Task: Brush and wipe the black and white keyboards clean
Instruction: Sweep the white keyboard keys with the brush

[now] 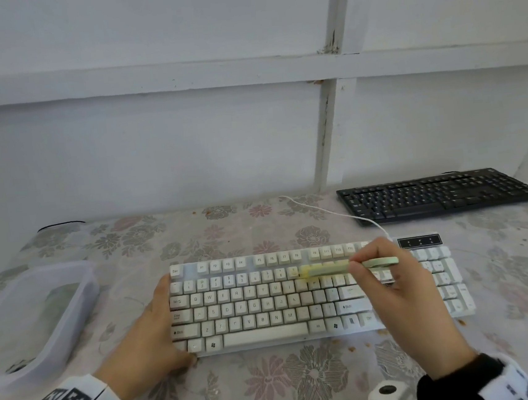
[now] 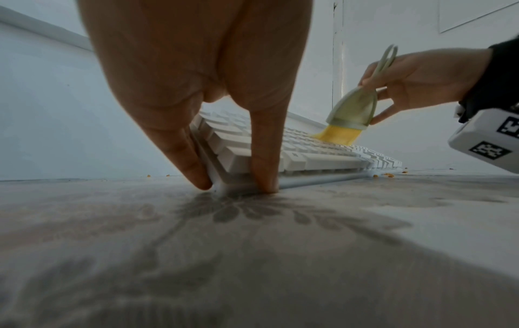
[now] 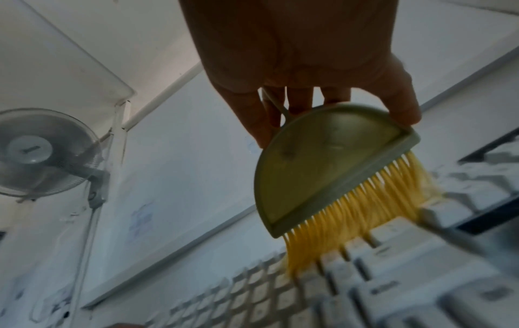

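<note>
On the floral table, the left hand [image 1: 147,337] braced the white keyboard [image 1: 298,299] with straight fingers while the right hand [image 1: 404,292] pinched a brush [image 1: 343,268] on its upper rows; hard strokes risked scattering crumbs toward the black keyboard [image 1: 436,194].

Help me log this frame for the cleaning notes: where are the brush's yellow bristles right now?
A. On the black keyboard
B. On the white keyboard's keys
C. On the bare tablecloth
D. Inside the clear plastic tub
B: the brush, held in the right hand, has its yellow bristles down on the keys of the white keyboard, which the left hand steadies at its left end.
</note>
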